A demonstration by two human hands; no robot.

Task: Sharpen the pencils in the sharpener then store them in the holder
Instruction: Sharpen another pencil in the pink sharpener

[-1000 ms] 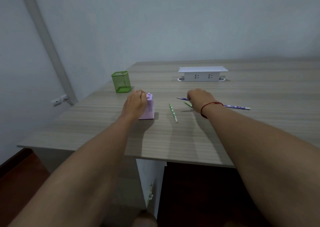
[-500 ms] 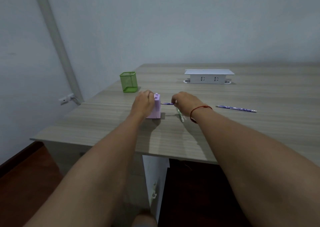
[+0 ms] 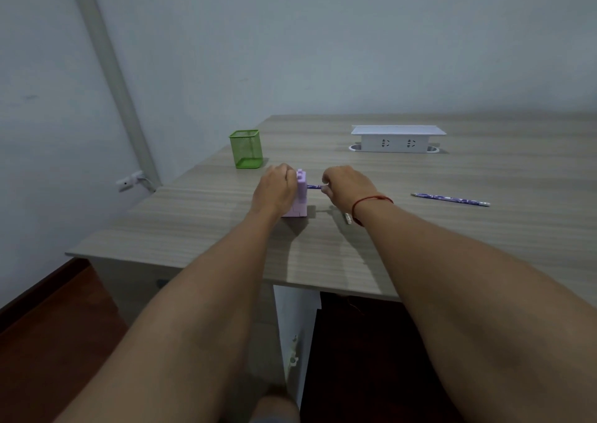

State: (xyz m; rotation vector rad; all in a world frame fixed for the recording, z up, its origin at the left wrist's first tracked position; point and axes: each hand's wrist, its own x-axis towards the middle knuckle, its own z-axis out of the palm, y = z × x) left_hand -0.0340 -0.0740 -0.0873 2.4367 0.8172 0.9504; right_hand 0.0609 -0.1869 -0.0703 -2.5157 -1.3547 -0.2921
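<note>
A lilac sharpener (image 3: pixel 299 193) stands on the wooden table (image 3: pixel 452 245). My left hand (image 3: pixel 274 190) grips its left side. My right hand (image 3: pixel 347 185) pinches a purple pencil (image 3: pixel 313 187) whose tip sits in the sharpener's right face. A second purple pencil (image 3: pixel 450 199) lies to the right. Only the white end of a third pencil (image 3: pixel 348 218) shows under my right wrist. The green mesh holder (image 3: pixel 246 148) stands behind the sharpener to the left, with no pencil showing above its rim.
A white power-socket box (image 3: pixel 395 140) sits at the back of the table. The table's left and front edges are near my forearms. A wall outlet (image 3: pixel 129 181) and a pipe are at the left wall.
My right hand picked up a purple pencil from the table and carried it left into the sharpener. My left hand stayed on the sharpener. The view has shifted so the green pencil is now mostly hidden.
</note>
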